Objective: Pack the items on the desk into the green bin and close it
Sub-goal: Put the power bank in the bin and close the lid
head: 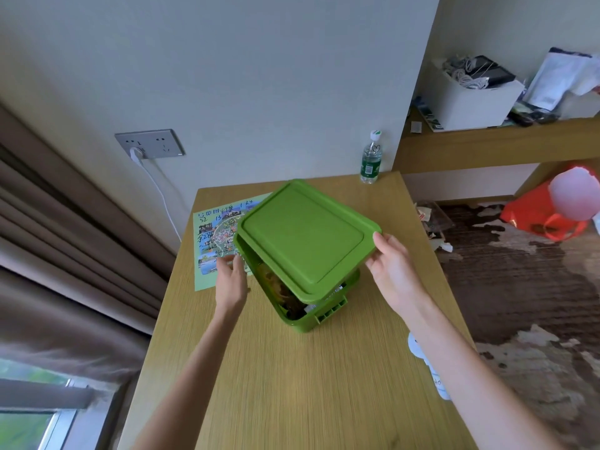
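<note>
The right hand (389, 271) is pinching the green lid (302, 235) by the edge nearest it, thumb lying on top and fingers tucking underneath. It is holding the lid skewed over the green bin (302, 323), which is standing on the desk (308, 384) between the two hands. The lid is sitting rotated against the bin's outline and tilted, so a gap is showing on the side toward the left hand (231, 280), where the packed items (279, 287) are peeking out. That hand is hovering just beside the bin's wall, fingers loosely extended and grasping nothing (it is blurred, so I cannot tell whether it is touching the wall).

The closing appears to be under way, and the risk is lying in that misalignment. Pressing down now would likely be seating one corner while the opposite one is riding up. The contents, standing high toward the left hand, may be jamming under the rim. With only one hand gripping, a hard push could be tipping or sliding the bin. A printed sheet (207, 241) beyond the left hand and a water bottle (370, 160) well beyond the right may be getting left out.
</note>
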Motion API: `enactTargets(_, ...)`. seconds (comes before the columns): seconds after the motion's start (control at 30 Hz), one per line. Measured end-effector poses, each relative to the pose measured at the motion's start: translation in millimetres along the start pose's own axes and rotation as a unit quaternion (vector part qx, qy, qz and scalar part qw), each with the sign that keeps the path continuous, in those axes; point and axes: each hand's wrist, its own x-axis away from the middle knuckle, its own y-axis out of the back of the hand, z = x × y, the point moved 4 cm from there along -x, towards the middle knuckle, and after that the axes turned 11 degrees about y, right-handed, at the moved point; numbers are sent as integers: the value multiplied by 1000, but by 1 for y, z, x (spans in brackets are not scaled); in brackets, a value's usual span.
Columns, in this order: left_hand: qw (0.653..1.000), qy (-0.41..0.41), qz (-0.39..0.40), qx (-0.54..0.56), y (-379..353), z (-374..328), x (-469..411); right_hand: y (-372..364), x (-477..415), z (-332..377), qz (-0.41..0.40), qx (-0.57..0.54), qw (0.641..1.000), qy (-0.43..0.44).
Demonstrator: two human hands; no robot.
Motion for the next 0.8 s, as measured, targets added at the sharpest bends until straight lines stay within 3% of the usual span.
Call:
enactTargets(0.2, 997, 13, 33, 69, 7, -20, -25, 14, 17, -31, -5, -44, 997, -66)
enactTargets(0.37, 999, 0, 35, -22, 11, -21, -46, 21, 19, -41, -15, 147, 988, -48)
enactTargets(0.6, 983, -77, 8, -164, 10, -41, -71, 26, 22, -47, -152, 399, 901, 79)
enactTargets(0.8, 961, -171, 45, -213, 1, -65, -90, 25, 29, -60, -210, 473, 851, 91)
